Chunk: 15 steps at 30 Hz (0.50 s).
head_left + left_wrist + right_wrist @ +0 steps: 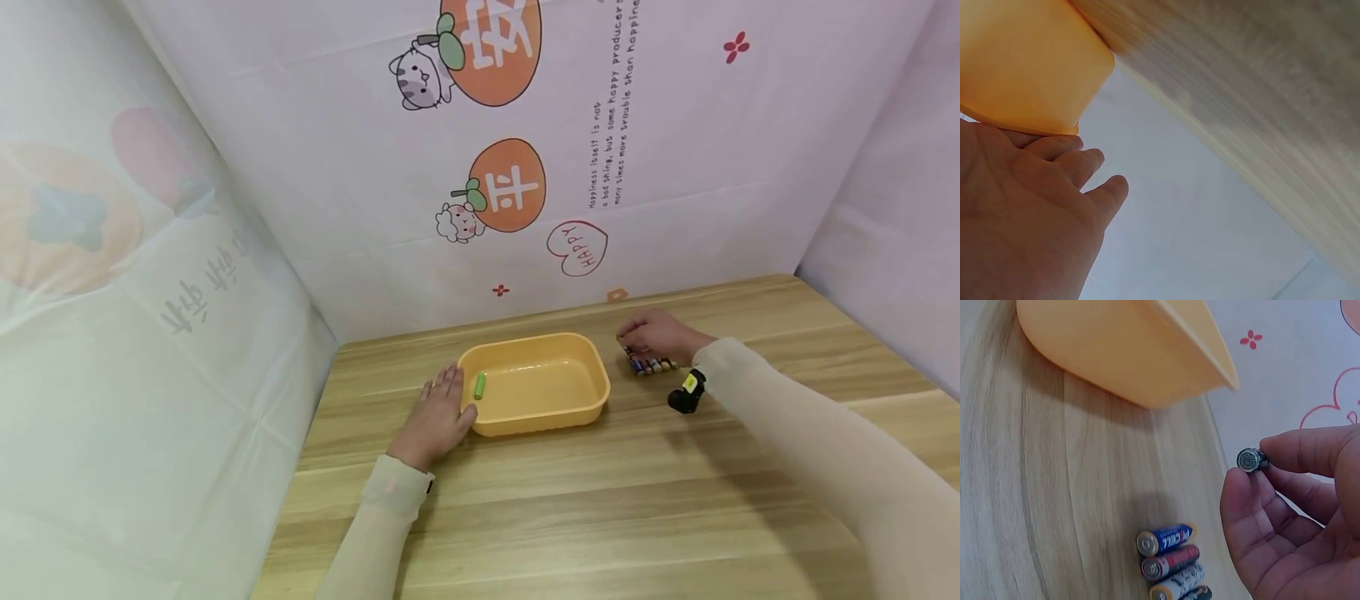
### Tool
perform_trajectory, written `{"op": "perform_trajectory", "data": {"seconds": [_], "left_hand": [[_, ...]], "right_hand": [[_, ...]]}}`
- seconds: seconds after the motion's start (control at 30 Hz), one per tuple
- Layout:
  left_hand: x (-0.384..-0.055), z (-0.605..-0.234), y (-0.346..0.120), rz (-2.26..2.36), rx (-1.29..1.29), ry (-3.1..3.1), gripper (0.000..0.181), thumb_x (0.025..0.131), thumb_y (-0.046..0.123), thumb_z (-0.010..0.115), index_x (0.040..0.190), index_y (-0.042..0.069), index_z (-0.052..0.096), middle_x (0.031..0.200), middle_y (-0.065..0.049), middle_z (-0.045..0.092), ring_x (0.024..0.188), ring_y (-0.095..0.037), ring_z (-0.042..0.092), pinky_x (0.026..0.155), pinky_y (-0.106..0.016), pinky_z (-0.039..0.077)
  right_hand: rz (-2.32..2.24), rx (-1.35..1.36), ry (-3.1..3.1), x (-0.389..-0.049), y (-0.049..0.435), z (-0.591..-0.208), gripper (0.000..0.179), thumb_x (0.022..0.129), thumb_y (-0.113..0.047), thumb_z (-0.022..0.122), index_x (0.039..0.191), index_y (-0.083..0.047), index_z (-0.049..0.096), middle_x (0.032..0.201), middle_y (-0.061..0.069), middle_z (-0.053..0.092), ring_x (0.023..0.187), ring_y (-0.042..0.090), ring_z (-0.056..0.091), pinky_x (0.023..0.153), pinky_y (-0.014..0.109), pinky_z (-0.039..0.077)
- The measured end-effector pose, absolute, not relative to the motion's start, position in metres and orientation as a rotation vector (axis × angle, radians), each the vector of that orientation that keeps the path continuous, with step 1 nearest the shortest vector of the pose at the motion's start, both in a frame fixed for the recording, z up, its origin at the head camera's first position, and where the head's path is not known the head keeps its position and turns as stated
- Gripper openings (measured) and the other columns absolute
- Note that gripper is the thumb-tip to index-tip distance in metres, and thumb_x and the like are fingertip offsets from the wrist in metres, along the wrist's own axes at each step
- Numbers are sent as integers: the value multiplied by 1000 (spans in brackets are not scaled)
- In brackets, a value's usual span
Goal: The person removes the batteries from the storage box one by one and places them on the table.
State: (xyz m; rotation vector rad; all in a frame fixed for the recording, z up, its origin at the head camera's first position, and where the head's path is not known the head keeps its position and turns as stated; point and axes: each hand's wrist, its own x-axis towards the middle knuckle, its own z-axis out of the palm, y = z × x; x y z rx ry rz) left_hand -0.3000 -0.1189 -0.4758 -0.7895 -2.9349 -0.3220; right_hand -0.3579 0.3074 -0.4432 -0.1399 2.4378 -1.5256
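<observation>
A yellow plastic basin [536,424] sits on the table with one green battery [480,386] lying inside near its left wall. My left hand [437,421] rests against the basin's left rim, fingers extended along it and thumb by the front corner. To the right of the basin, my right hand [658,335] pinches a dark battery [1249,460] between thumb and fingertips, its end facing the right wrist camera. Below that hand, a row of several batteries lies side by side on the wood, among them a blue battery [1166,540], a red battery [1170,562] and a white battery [1179,582].
The wood-grain table [570,508] meets a printed white sheet [360,208] behind the basin. More pale sheeting [165,433] hangs along the left side, and another sheet [892,250] along the right. A black wrist camera [686,393] hangs beneath the right cuff.
</observation>
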Motion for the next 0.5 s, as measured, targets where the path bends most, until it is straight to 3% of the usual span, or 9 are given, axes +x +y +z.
{"op": "perform_trajectory", "data": {"seconds": [0.13, 0.4, 0.5], "left_hand": [[-300, -475, -118, -313, -784, -2941, 65, 103, 34, 36, 153, -3, 20, 159, -18, 17, 145, -33, 17, 115, -50, 15], [-301, -478, -118, -318, -782, -2930, 65, 102, 34, 35, 153, -3, 20, 159, -18, 18, 145, -33, 17, 115, -49, 14], [-301, -478, -118, -321, -779, -2931, 65, 102, 35, 35, 153, -3, 20, 159, -18, 18, 145, -32, 16, 115, -49, 14]], "right_hand": [[-1540, -121, 2435, -355, 313, -443, 42, 95, -9, 59, 128, 15, 50, 106, 19, 59, 83, 19, 58, 81, 44, 54], [-1497, -81, 2446, -356, 328, -448, 48, 96, -11, 58, 135, 14, 46, 127, 29, 51, 98, 27, 61, 88, 45, 52], [-1480, -72, 2454, -356, 335, -450, 50, 96, -12, 58, 136, 14, 44, 127, 28, 51, 96, 25, 60, 87, 44, 52]]}}
